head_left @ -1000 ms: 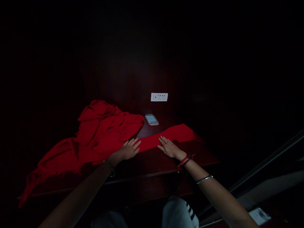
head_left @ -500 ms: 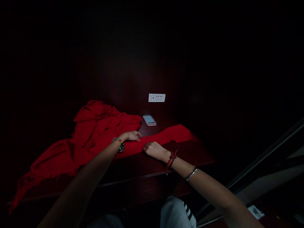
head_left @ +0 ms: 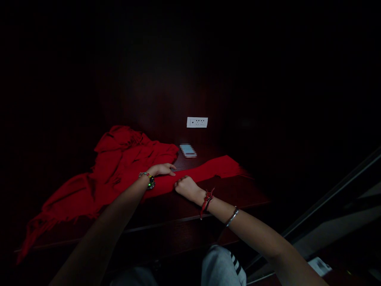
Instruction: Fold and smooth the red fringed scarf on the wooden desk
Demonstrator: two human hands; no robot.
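A red fringed scarf [head_left: 116,171] lies across the dark desk, bunched up at the left and drawn into a flat, narrow strip at the right. My left hand [head_left: 163,169] rests on the far edge of that strip, thumb and fingers apart, with a beaded bracelet at the wrist. On the near edge sits my right hand [head_left: 187,186], its fingers curled closed against the cloth; the fingertips are hidden beneath it. A red cord and a silver bangle circle the right arm.
A blurred light-blue phone-like object [head_left: 188,150] lies behind the strip. Above it, a white socket panel [head_left: 197,122] is set in the dark wall. The desk's front edge [head_left: 190,217] runs above my knees. Something white [head_left: 320,266] shows at the lower right.
My right hand has slid slightly left along the scarf's near edge, closer to my left hand. The left hand and the scarf look nearly unchanged.
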